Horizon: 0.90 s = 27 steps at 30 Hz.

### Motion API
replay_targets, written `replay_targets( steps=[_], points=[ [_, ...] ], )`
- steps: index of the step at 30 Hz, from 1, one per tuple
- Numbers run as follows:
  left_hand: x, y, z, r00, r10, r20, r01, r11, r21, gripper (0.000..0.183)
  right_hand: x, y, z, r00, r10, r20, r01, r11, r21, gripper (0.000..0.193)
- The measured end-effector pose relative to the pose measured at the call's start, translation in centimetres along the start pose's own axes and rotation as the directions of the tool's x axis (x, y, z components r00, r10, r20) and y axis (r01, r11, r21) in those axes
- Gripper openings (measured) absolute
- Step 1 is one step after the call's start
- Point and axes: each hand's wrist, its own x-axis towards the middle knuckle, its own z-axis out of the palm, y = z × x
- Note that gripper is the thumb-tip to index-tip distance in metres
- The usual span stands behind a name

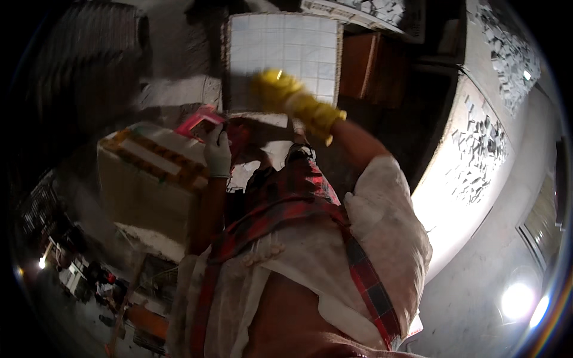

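In the head view, the left grip (217,154), in a pale glove, seems clamped on the edge of a pink container (190,126), which sits just beside a taped white box (149,203). The right grip (276,88), in a yellow glove, is over the near part of a white tiled panel (280,39); motion blurs it, so I cannot tell whether its fingers are together or apart, or whether it touches the panel. Small grey pieces (477,149) lie scattered at the right on a brightly lit white surface (439,206).
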Motion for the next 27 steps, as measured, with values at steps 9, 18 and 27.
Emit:
replay_targets(
  steps=[9, 18, 27],
  points=[
    [-6.6, 1.9, -1.6, 0.991, -0.036, -0.125, 0.007, 0.975, -0.222, 0.027, 14.8, -1.2, -11.9, 0.909, 0.299, -0.29, -0.221, 0.937, 0.272, 0.042],
    [-6.3, 4.3, -0.4, 0.99, -0.049, -0.133, 0.024, 0.982, -0.186, 0.029, 1.7, -0.5, -15.2, 0.956, 0.066, -0.286, 0.057, 0.914, 0.402, 0.04],
    [-8.4, 5.2, -7.4, 0.928, 0.029, -0.372, -0.02, 0.999, 0.027, 0.027, 7.9, 12.3, -18.2, 0.908, 0.278, -0.313, -0.267, 0.961, 0.078, 0.045]
  ],
)
